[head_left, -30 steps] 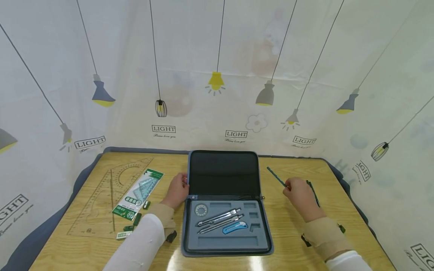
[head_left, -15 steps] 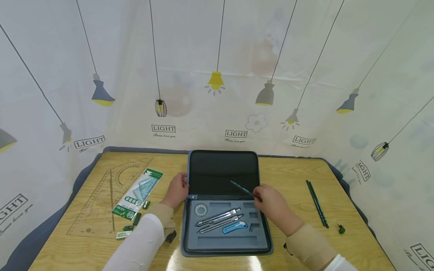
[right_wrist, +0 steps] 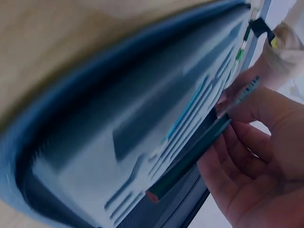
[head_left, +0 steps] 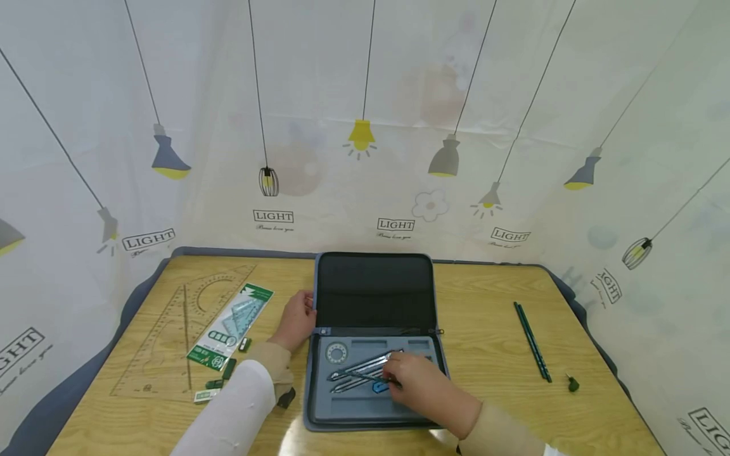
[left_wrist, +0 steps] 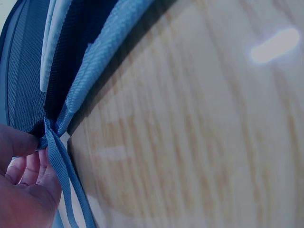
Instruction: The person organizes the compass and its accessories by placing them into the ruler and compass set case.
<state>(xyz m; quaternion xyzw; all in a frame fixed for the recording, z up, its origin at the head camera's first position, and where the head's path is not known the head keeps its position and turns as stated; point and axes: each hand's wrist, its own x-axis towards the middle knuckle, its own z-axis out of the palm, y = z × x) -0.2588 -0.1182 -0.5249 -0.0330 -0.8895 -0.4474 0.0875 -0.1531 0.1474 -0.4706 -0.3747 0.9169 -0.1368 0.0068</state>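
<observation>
An unfolded zip case [head_left: 374,291] lies on the table, its dark lid raised at the back and its grey moulded tray facing up. My left hand [head_left: 295,322] pinches the case's left edge by the hinge, beside a blue strap [left_wrist: 61,166] in the left wrist view. Above the tray, my right hand [head_left: 419,383] pinches a dark green pencil [right_wrist: 187,159] between thumb and fingers. The pencil points left, over two silver compasses [head_left: 356,366] set in the tray. A light blue utility knife [head_left: 379,386] is partly hidden by the right hand.
Two green pencils [head_left: 533,342] and a small dark green item [head_left: 573,384] lie on the right. Left of the case are a clear set square [head_left: 185,335], a packet of rulers [head_left: 230,326] and several small green and white pieces [head_left: 229,368].
My right hand has carried the pencil leftward from the table's right side, past the case's hinge, and down over the tray. My left hand has stayed at the case edge.
</observation>
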